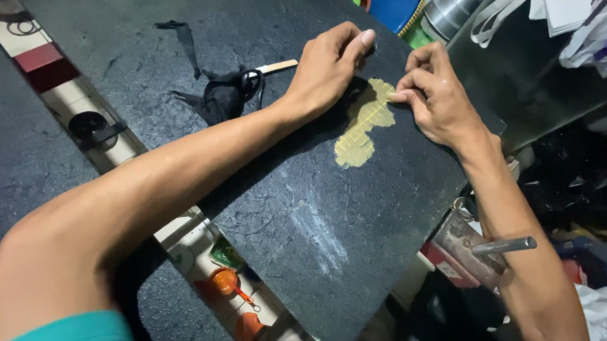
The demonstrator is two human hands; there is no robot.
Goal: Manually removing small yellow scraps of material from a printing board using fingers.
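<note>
At the far left we see a tiled floor strip (68, 95) between dark mats, with a small black round fitting (90, 126) lying on it. Moving right, a dark stone tabletop (302, 211) fills the centre of the view, scuffed with pale streaks. On its upper area lies a bundle of black fabric scraps (218, 95), and a pale wooden stick (275, 68) lies touching the bundle's right edge. Next comes our left hand (328, 66), pressed palm-down on the tabletop with the thumb extended upward; its fingers curl over a dark item (we cannot tell what it is, as the hand hides most of it). Just beside it lies a yellow-gold mesh patch (363, 122), irregular in outline, flat on the tabletop between both hands. Our right hand (436, 94) is half-clenched, its fingertips (399, 96) pinching the upper right edge of the patch. Below the tabletop's lower edge, orange containers (225, 281) sit on the floor. At the right, a grey metal rod (505, 246) projects near the right forearm, above cluttered items.
</note>
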